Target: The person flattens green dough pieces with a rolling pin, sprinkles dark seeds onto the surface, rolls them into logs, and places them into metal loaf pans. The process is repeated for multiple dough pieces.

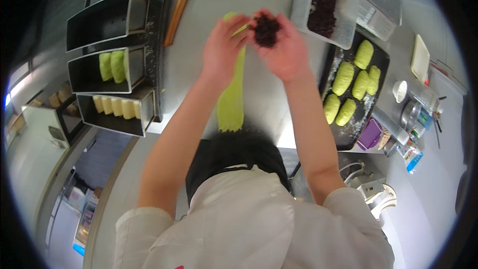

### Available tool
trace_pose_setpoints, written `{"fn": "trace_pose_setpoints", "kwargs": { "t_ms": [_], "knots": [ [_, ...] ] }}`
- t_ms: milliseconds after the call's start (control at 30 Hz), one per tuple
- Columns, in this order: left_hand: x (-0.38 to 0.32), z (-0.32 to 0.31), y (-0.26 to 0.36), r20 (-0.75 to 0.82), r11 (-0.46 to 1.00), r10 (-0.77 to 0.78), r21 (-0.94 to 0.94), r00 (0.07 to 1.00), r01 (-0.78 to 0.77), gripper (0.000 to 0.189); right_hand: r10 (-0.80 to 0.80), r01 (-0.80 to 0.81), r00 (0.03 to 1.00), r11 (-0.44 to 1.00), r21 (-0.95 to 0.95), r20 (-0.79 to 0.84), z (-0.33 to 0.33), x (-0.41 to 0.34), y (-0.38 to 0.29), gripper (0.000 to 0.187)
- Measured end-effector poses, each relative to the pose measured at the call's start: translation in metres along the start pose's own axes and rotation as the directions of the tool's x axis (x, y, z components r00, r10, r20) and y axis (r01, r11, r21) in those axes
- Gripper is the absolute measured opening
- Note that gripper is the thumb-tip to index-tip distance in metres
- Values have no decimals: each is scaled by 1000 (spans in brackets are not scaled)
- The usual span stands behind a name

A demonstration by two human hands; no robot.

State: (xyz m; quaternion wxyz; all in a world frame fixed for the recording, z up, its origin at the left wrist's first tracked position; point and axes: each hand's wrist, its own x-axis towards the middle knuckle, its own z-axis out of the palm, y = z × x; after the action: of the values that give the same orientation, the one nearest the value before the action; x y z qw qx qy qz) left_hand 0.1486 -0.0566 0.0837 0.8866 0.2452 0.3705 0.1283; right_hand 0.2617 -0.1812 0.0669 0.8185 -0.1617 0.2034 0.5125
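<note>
A long flat strip of green dough [230, 110] lies on the metal worktop, running away from me beneath my hands. My right hand [285, 50] is turned palm up and cups a clump of dark red-brown filling [266, 31], perhaps sweet beans. Beside it, my left hand [224, 46] is over the far part of the strip, its fingertips close to the clump; whether they pinch a little filling is hidden by blur. A clear plastic tub [304, 7] at the upper right contains more of the dark filling [323, 7].
Loaf tins [99, 54] stand at the left, one with green dough pieces [112, 66], one with pale ones [115, 107]. A wooden rolling pin [181, 9] lies near them. At the right, a black tray [349, 138] bears several green dough pieces [343, 78], beside a purple container [370, 134].
</note>
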Motion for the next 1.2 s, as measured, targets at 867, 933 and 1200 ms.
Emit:
{"fn": "trace_pose_setpoints", "kwargs": {
  "t_ms": [867, 933, 1200],
  "knots": [
    [-56, -64, -71, -57, 994, 19, 107, 998, -12, 72, -263, 144, 960, 757, -637, -96, -71, -38, 129, 65],
    [-70, -71, -71, -39, 999, 12, 54, 999, -10, 71, -268, 168, 963, 685, -709, -31, -73, -29, 125, 66],
    [-107, -155, -75, 111, 888, 111, 435, 988, -149, 65, -183, 64, 882, -866, -496, 434, -76, 21, 106, 73]
  ]
}}
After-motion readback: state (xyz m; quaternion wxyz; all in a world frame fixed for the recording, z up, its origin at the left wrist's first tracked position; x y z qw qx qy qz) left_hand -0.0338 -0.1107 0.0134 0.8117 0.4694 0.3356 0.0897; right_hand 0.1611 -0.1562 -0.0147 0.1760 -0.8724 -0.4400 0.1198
